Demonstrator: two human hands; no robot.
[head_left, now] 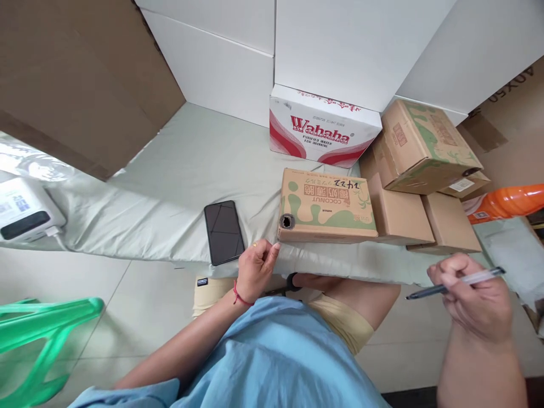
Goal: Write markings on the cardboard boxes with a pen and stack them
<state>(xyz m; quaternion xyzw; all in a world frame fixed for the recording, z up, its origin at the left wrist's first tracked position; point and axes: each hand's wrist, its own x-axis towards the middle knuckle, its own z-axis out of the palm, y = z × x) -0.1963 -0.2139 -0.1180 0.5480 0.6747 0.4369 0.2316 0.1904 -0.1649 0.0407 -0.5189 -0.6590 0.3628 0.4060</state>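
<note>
My right hand (476,294) grips a pen (431,291) with a dark tip and a clear barrel, off the table's front edge at the right. Near the front left corner of a coconut carton (327,207), my left hand (257,269) is curled closed at the table edge, its thumb by the corner; I see nothing in it. The carton is brown and green, lies flat, has handwritten digits on its top and a dark-rimmed hole at its left corner. A black smartphone (224,232) lies left of that hand, screen up.
Behind the carton stands a Wahaha water box (323,129). Stacked coconut cartons (429,147), plain brown boxes (402,212) and an orange bottle (510,201) are at the right. A white device (28,209) with a cable, a large cardboard box (85,79) and a green stool (51,323) are left.
</note>
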